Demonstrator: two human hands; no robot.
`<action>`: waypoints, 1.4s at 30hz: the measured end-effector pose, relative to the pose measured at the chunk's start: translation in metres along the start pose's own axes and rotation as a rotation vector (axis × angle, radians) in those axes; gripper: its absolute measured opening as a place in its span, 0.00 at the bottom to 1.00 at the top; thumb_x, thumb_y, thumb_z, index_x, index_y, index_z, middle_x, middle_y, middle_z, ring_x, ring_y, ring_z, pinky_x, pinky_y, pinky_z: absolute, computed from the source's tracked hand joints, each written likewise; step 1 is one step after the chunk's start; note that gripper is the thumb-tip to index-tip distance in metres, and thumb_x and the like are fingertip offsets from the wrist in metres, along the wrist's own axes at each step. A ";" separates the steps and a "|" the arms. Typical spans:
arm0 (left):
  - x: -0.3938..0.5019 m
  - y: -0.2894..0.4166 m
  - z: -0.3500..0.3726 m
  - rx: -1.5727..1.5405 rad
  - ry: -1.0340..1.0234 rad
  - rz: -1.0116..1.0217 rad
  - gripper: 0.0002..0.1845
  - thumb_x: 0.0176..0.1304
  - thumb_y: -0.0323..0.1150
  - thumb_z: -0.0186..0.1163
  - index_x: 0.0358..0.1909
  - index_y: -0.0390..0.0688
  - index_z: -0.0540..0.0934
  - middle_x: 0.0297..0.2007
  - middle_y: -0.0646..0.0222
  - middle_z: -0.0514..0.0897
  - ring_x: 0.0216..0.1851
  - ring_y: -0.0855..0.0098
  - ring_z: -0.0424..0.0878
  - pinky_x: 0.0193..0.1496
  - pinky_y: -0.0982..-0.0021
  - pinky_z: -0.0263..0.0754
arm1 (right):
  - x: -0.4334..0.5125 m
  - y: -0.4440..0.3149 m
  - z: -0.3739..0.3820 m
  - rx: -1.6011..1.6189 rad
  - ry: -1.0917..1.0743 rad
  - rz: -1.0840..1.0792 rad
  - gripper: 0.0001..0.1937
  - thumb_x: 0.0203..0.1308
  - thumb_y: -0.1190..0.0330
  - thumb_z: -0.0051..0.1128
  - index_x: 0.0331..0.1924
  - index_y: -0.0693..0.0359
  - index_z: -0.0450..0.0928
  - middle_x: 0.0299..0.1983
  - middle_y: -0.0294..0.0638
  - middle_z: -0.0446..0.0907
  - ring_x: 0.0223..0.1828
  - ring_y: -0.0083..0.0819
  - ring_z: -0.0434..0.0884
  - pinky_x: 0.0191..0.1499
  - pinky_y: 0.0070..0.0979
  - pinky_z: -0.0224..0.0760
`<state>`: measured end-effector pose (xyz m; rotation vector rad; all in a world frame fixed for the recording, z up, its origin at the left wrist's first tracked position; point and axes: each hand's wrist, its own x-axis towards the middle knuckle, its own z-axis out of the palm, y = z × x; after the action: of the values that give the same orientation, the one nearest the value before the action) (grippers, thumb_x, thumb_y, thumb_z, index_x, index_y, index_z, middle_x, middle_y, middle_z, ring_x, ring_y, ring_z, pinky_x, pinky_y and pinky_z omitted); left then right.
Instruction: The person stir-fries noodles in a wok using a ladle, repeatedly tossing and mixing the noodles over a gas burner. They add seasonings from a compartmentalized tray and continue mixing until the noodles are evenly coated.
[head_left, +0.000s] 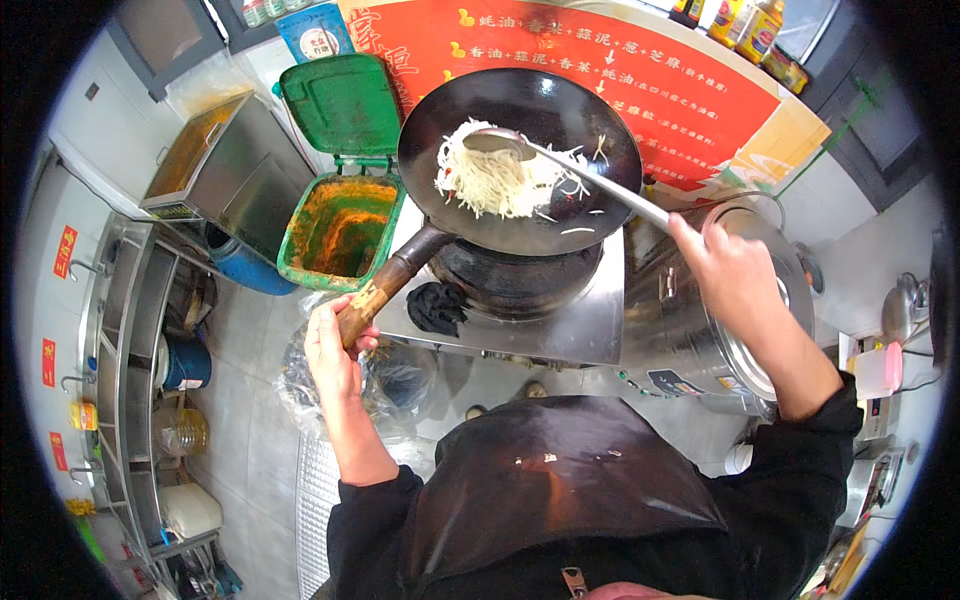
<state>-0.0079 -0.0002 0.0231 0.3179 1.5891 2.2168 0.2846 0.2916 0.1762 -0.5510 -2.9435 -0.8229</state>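
Note:
A black wok is raised and tilted above the stove, with pale shredded food and a few red bits in it. My left hand grips the end of its wooden handle. In my right hand is the metal shaft of a ladle, whose bowl rests on or just over the shreds. Below the wok lies the dark round burner in a steel stove top. A crumpled black cloth sits beside the burner.
An open green bin with a soiled inside stands left of the stove. Under my left hand is a clear plastic bag. A large steel drum is at the right. Steel sinks line the left wall; bottles stand at the top right.

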 end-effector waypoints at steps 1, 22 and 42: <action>-0.001 0.000 0.000 0.024 0.005 -0.013 0.19 0.69 0.44 0.46 0.44 0.35 0.73 0.43 0.59 0.78 0.23 0.70 0.80 0.22 0.77 0.76 | 0.006 0.006 0.008 0.004 -0.006 0.066 0.24 0.51 0.72 0.50 0.56 0.52 0.70 0.24 0.39 0.71 0.23 0.34 0.77 0.23 0.31 0.70; 0.003 -0.002 -0.001 0.015 0.007 -0.022 0.21 0.68 0.46 0.47 0.45 0.35 0.73 0.43 0.60 0.78 0.22 0.72 0.78 0.22 0.78 0.74 | -0.012 0.036 -0.022 0.444 -0.196 0.296 0.15 0.57 0.66 0.49 0.48 0.61 0.72 0.35 0.53 0.79 0.39 0.53 0.77 0.42 0.46 0.69; 0.002 -0.002 -0.001 0.016 -0.019 0.001 0.23 0.68 0.47 0.47 0.46 0.34 0.73 0.42 0.59 0.78 0.23 0.72 0.78 0.23 0.78 0.73 | -0.027 0.061 -0.112 0.457 -0.115 0.166 0.16 0.47 0.75 0.55 0.45 0.63 0.78 0.28 0.51 0.76 0.29 0.44 0.77 0.33 0.33 0.67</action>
<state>-0.0094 0.0003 0.0212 0.3438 1.5972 2.1965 0.3240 0.2743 0.2986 -0.8064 -2.9822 -0.0958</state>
